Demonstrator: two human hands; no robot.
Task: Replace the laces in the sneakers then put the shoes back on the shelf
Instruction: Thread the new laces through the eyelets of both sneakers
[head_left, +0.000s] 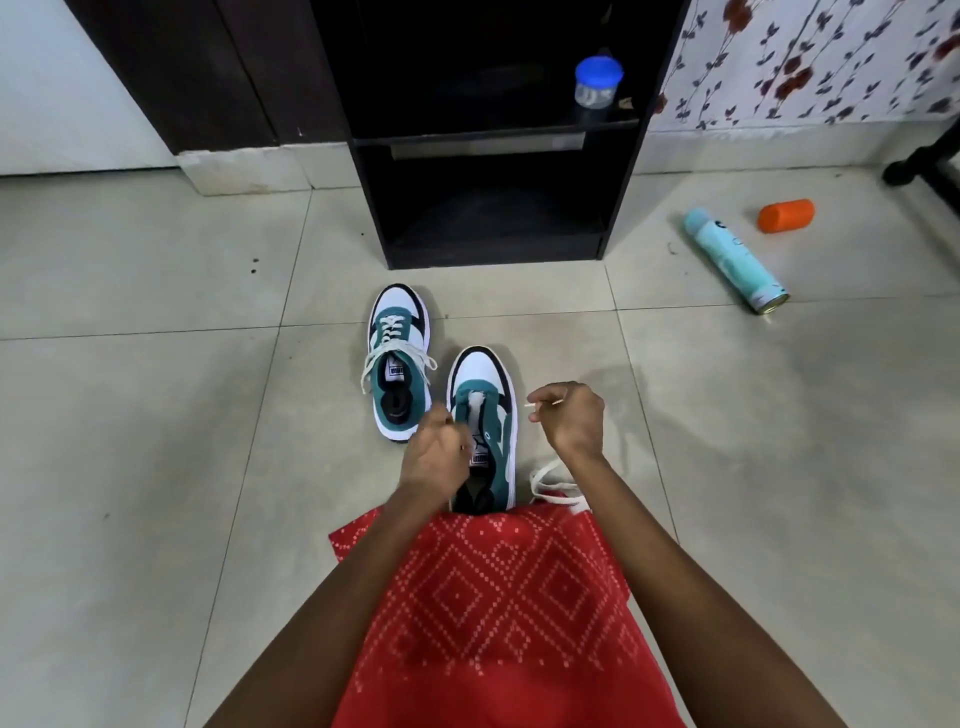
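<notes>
The head view looks down at a tiled floor (156, 415), where two teal, white and black sneakers stand side by side, toes toward a black shelf (488, 208). The far sneaker (397, 364), on the left, is laced, with its white lace ends hanging loose over the sides. The near sneaker (483, 415), just beside it, has bare eyelets and an exposed tongue, and its heel is hidden under a red patterned garment (493, 597). The left hand (439, 452) rests on the near sneaker's left flap with its fingers curled; I cannot tell whether they pinch the flap or something else. The right hand (569, 415) hovers just right of that sneaker, fingers closed, pinching a white lace (550, 480) whose tip pokes out toward the shoe while the rest lies looped on the floor under the wrist. A jar with a blue lid (597, 83) sits on the shelf. To the right, a pale blue spray can (735, 260) and an orange container (785, 214) lie on the floor.
</notes>
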